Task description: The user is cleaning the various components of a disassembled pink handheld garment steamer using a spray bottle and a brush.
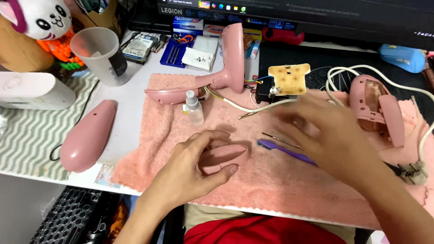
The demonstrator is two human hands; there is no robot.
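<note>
My left hand (192,165) grips a small pink plastic cover piece (224,158) on the pink towel (271,180), thumb below and fingers curled over its top. My right hand (323,129), blurred, hovers open above the towel's middle, nearest a purple toothbrush (282,151) and a thin metal pin (273,137). Behind it lie a black part with a beige perforated plate (288,79) and a white cable (253,108). A pink handle housing (228,63) stands upright at the towel's back edge, with a small clear spray bottle (194,107) in front of it.
Another pink shell (86,138) lies on the left off the towel. A pink housing half (377,108) sits on the right with a white cord and plug (413,171). A frosted cup (101,54), a white box (31,90) and a screwdriver kit (174,52) stand behind.
</note>
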